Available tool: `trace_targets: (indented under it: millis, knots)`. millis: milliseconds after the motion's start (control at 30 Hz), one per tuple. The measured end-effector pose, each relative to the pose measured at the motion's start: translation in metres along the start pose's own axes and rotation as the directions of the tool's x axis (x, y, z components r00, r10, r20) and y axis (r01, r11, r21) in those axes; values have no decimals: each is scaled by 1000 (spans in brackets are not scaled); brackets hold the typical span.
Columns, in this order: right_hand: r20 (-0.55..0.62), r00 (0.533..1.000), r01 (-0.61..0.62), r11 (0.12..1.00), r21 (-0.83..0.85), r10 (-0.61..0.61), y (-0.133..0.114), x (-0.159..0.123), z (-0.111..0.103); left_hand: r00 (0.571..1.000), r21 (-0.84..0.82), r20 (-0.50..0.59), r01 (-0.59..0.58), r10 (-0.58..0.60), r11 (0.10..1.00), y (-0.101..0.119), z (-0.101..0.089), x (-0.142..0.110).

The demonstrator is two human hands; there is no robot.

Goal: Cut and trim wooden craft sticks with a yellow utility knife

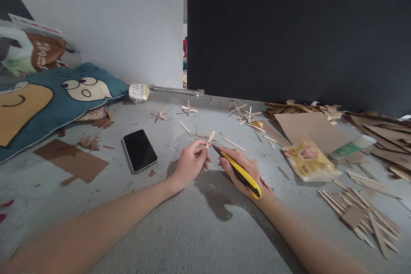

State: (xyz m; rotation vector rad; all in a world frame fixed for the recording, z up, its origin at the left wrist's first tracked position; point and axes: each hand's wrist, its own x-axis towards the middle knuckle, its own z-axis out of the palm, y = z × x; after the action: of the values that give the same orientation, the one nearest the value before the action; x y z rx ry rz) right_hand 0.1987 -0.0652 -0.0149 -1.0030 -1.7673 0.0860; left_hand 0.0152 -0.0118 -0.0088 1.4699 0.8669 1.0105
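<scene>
Between the fingertips of my left hand [189, 162] is a short wooden craft stick [211, 138], tilted upward. My right hand [245, 169] is closed around a yellow and black utility knife [242, 172], its tip pointing at the lower part of the stick. Whether the blade touches the wood is too small to tell. Just beyond my hands lie loose craft sticks [234, 144]. Farther back, small crossed-stick pieces [189, 109] rest on the table [167, 231].
A black phone [140, 150] lies left of my hands, near brown cardboard [72, 160] and a blue cartoon cushion [67, 98]. At right are a yellow packet [310, 162], a glue stick [352, 147] and a pile of craft sticks [361, 214]. Dark and white panels stand behind.
</scene>
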Motion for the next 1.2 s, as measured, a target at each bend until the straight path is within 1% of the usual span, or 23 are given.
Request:
trace_targets:
  millis: [67, 333, 500, 567, 700, 833, 1067, 1200]
  knots:
    - [9, 1000, 18, 1000, -6, -18, 1, 2, 0, 1000, 14, -9, -8, 8, 1000, 1, 0, 0]
    - [-10, 1000, 3, 1000, 14, -3, 1, 4, 3, 1000, 48, -7, 2, -2, 999, 3, 0, 0]
    - [45, 998, 36, 999, 0, -36, 0, 6, 0, 1000, 47, 7, -8, 7, 999, 3, 1, 0]
    - [50, 998, 40, 999, -11, -39, -1, 7, -1, 1000, 36, 1, -6, 6, 999, 3, 1, 1]
    - [53, 998, 16, 1000, 4, -16, -1, 6, 0, 1000, 37, -2, 2, -2, 999, 1, 1, 2]
    - [44, 999, -1, 1000, 29, 0, 1, 4, 1, 1000, 4, 2, 26, -26, 1000, -1, 2, 2]
    - [55, 995, -92, 994, 51, 89, 3, 5, -2, 1000, 17, 13, 21, -22, 1000, -3, 1, 2]
    - [72, 995, -75, 997, 33, 73, 4, 5, -2, 1000, 14, 6, 21, -21, 1000, -2, 0, 3]
